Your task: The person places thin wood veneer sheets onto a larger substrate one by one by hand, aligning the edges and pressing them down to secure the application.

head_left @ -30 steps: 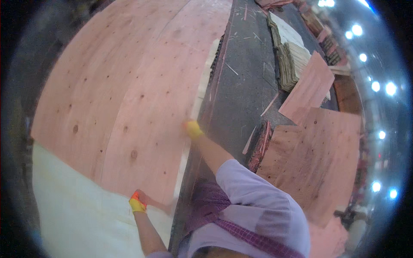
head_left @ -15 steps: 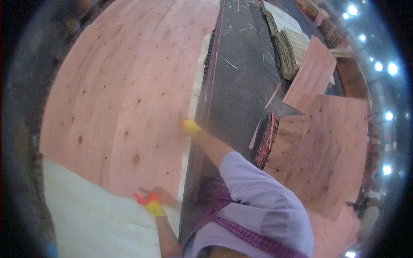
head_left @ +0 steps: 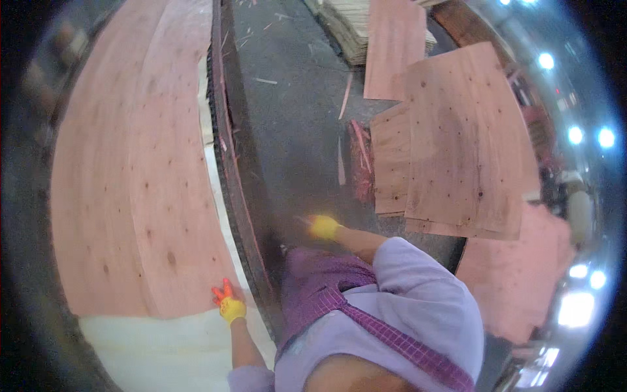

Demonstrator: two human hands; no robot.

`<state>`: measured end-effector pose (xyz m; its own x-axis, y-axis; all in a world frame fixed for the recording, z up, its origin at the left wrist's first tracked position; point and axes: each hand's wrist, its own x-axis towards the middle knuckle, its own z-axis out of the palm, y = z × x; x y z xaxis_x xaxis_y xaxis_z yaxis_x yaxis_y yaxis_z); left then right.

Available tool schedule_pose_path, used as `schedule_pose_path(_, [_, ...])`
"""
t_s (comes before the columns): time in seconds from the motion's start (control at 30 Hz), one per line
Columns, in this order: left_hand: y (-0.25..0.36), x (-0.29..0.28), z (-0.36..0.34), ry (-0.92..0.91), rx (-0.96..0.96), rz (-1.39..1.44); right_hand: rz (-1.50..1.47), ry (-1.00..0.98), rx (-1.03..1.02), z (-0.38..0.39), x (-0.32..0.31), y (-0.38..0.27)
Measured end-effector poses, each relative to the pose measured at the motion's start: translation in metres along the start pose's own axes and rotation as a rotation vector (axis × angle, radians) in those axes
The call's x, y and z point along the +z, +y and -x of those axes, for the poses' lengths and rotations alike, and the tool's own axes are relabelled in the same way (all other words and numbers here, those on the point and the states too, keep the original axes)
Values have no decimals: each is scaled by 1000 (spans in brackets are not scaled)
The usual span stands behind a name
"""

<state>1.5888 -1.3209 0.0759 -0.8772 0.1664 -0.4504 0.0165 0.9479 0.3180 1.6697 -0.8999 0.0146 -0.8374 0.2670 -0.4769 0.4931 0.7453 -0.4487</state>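
My left hand, in a glove with orange fingers and a yellow cuff, rests with spread fingers near the corner of a pinkish, knotty wood veneer sheet. Under that sheet lies a pale cream sheet, which shows along the near end and as a narrow strip down the right side. My right hand, gloved the same way, hangs over the dark floor in front of my purple checked apron. Motion blurs its fingers, and whether it holds anything cannot be made out.
To the right, large pinkish veneer sheets lie overlapping, with another pink stack nearer me. A pile of cream sheets stands farther off. Wood slivers litter the dark floor beside the long stack.
My right hand has left the veneer's right edge and swung out over the floor. The view has turned right; my left hand stays by the sheet's near edge.
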Motion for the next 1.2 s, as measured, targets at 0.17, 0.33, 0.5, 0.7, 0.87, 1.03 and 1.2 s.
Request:
schedule_pose_path(0.17, [-51, 5, 5, -104, -113, -62, -129, 12, 316, 61, -42, 73])
schedule_pose_path(0.33, [-39, 23, -28, -179, -228, 143, -524, 173, 912, 93, -43, 181])
schedule_pose_path(0.5, [-99, 67, -91, -430, -800, 1170, -226, -16, 865, 67, -66, 225])
schedule_pose_path(0.7, [60, 12, -198, -945, -159, -388, -1361, 356, 998, -6, -123, 292])
schedule_pose_path(0.87, [221, 9, -279, -743, -482, 212, -1734, 263, 542, -86, -211, 342])
schedule_pose_path(1.03, [300, 18, -364, -588, -510, 313, -1732, 166, 404, -185, -349, 298])
schedule_pose_path(1.2, [386, 6, -476, -550, 11, -262, -1403, 340, 470, -275, -433, 296])
